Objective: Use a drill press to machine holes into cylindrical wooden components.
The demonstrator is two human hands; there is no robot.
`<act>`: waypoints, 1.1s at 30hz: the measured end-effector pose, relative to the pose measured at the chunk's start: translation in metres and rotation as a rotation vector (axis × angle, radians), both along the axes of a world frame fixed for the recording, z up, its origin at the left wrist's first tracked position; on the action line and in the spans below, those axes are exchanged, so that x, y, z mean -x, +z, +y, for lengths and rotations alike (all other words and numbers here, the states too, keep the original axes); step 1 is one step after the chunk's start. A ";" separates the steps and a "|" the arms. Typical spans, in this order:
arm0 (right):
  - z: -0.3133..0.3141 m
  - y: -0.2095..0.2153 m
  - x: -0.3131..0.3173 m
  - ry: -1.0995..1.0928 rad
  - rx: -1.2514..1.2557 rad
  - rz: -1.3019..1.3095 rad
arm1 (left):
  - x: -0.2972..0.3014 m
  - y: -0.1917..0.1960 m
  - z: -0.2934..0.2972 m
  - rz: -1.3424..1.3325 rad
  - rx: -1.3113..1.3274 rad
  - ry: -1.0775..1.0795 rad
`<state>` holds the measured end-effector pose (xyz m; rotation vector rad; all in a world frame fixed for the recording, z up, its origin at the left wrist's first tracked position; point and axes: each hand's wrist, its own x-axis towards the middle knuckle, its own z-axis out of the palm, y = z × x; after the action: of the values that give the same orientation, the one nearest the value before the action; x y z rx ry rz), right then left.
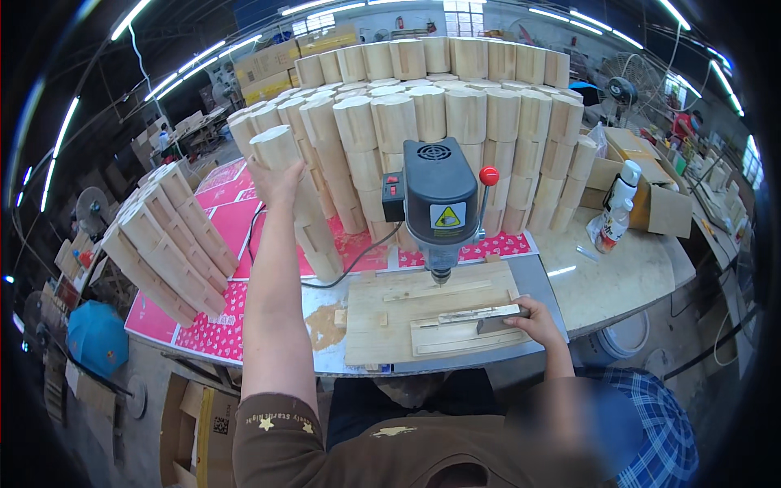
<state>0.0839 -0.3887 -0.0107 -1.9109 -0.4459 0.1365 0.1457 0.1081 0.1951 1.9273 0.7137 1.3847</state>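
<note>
- The room is a big workshop with many long lights, and at least two people (686, 124) are far back.
- One tabletop (643, 281) has pink sheets (213, 321) over its left end and along part of its middle.
- Tall stacks of round wood pieces (358, 126) fill the back edge; they are too packed to count.
- One smaller bunch of wood stacks (167, 244) leans near the left edge.
- One tall wood stack (313, 228) stands between that bunch and the drill, and the left hand (278, 180) is curled around its upper part.
- One dark drill (440, 191) stands in the middle, with one red ball (489, 176) on its lever.
- Under it, by the front edge, lies one flat wood board (374, 346).
- The right hand (537, 322) is closed on one small grey metal piece (491, 324) over the board's right part.
- Two bottles (625, 185) and one open box (671, 210) sit toward the back right corner.
</note>
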 end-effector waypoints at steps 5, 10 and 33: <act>0.001 -0.003 -0.001 -0.050 0.027 0.042 | 0.061 0.003 -0.035 -0.168 -0.207 -0.250; 0.012 0.005 -0.008 -0.049 0.077 0.056 | 0.138 -0.052 -0.078 0.257 -0.709 -0.752; -0.006 0.009 -0.020 0.137 0.003 0.110 | 0.157 -0.144 -0.158 0.859 -0.353 -1.064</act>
<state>0.1036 -0.3951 -0.0019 -1.8651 -0.5020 0.3299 -0.0115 -0.0496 0.0515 2.5585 -0.2935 -0.0091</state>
